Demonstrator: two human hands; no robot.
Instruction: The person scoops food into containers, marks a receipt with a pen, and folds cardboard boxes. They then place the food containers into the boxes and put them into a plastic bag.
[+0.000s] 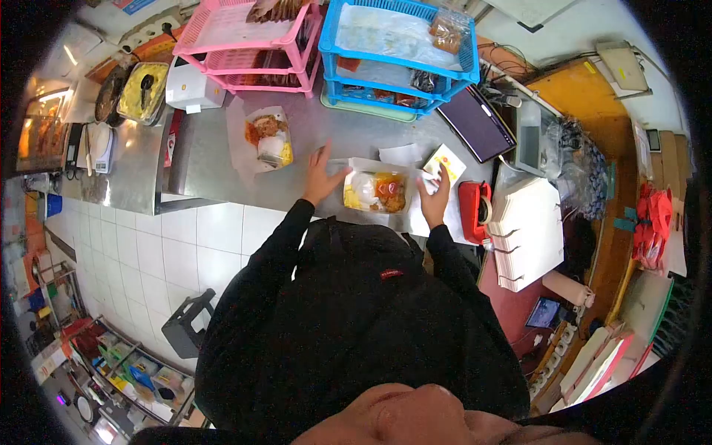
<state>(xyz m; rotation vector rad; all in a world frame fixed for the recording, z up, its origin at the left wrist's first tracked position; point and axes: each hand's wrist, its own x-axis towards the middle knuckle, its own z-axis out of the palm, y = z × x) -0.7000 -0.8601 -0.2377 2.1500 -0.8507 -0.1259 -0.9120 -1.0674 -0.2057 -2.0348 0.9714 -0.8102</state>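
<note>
On the steel counter in front of me lies an open food box (375, 190) with white rice, something yellow, a fried piece and a red-orange sauce packet (389, 185). My left hand (322, 178) is at the box's left side, fingers spread. At its right side my right hand (434, 199) has its fingers apart, close to the box wall; whether it touches cannot be told. Just beyond the right fingers sits a small white and yellow box (445, 162). Further left, a second open food box (268, 139) holds rice and fried food.
Blue tray racks (400, 67) and pink tray racks (248, 44) stand at the back. To the right are a dark tablet screen (478, 122), a red tape dispenser (473, 211) and a stack of flat white boxes (528, 230). A yellow food tray (143, 93) is far left.
</note>
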